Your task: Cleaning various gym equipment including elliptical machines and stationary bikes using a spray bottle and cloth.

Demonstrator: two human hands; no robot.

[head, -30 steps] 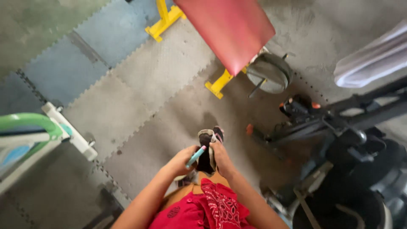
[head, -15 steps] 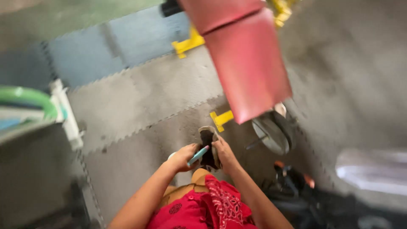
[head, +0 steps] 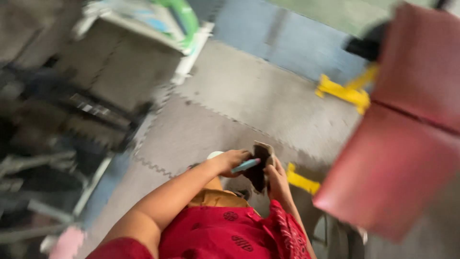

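— What are the fingers doing?

— The left hand is curling its fingers around a slim light-blue pen-shaped tool, tip pointing at a dark, flat brown-edged shoe-like object. The right hand is gripping that object from the side, holding it upright in front of the body.

— And around them?

— Grey interlocking foam floor mats are lying beneath; a red padded bench on a yellow metal frame is standing just to the right. Motion blur is hiding finer detail.

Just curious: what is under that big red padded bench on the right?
Under the red padded bench, yellow frame feet rest on grey interlocking floor mats. The pad covers the rest of the frame, and the picture is blurred.
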